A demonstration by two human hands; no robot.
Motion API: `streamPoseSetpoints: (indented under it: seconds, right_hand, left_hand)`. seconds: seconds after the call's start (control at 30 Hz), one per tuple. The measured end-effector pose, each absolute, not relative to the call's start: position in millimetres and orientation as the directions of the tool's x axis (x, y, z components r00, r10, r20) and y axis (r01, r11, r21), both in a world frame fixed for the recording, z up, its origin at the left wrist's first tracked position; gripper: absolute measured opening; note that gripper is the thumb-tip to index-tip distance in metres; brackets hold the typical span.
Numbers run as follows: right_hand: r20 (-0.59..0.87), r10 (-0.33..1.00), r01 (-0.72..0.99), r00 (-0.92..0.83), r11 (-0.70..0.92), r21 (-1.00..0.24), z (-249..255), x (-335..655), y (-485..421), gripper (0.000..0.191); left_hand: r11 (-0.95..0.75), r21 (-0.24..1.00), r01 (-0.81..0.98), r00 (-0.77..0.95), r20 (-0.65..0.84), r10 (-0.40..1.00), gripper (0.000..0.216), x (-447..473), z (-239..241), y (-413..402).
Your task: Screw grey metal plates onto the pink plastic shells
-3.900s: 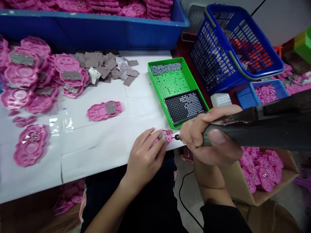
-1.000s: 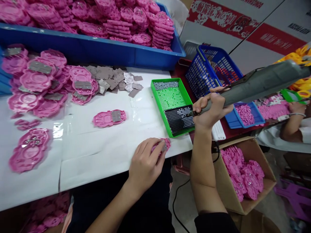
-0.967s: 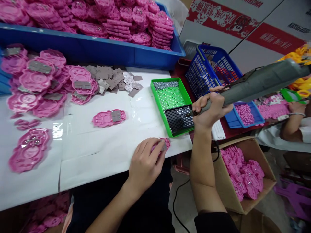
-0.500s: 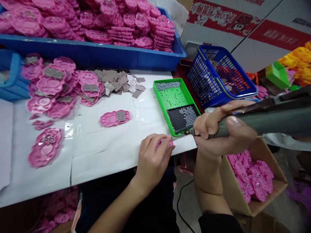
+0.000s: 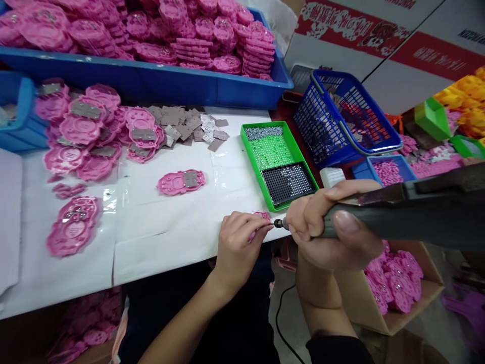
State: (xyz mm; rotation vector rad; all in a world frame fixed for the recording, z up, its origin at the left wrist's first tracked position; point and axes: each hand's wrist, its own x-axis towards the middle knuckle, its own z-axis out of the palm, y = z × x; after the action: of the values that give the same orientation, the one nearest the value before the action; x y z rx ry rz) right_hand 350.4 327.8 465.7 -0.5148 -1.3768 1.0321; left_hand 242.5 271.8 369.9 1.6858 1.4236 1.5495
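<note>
My left hand is curled over a small pink plastic part at the near edge of the white table, pinching it in place. My right hand is wrapped round a dark electric screwdriver, whose tip points left and touches the pink part beside my left fingertips. Just behind stands a green tray with screws and a black perforated screw plate.
One pink part with a metal plate lies mid-table; heaps of pink parts and grey plates lie behind. A blue bin, blue basket and cardboard box of pink parts surround the spot.
My right hand brought the screwdriver from the black screw plate down and left to the pink part. My left hand stayed on the part.
</note>
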Motion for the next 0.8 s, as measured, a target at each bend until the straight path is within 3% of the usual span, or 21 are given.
streamPoseSetpoints:
  seconds: [0.13,0.37,0.5,0.8]
  right_hand:
    - [0.550,0.819,-0.314,-0.163,0.485,-0.816,465.9,352.9,324.6,0.017]
    - [0.539,0.821,-0.266,-0.188,0.486,-0.833,467.7,358.4,321.9,0.017]
    - [0.564,0.820,-0.277,-0.100,0.521,-0.807,459.4,356.6,327.3,0.018]
    - [0.486,0.873,-0.293,-0.045,0.453,-0.842,434.1,344.6,339.6,0.011]
  left_hand:
    - [-0.355,0.860,0.366,-0.134,0.426,0.895,0.008,240.1,371.1,271.4]
    - [-0.360,0.708,0.607,-0.060,0.493,0.868,0.008,238.1,381.5,265.7]
    - [-0.298,0.613,0.731,0.016,0.422,0.907,0.032,233.2,375.0,265.4]
    - [-0.298,0.697,0.652,0.023,0.375,0.927,0.021,227.2,356.4,266.1]
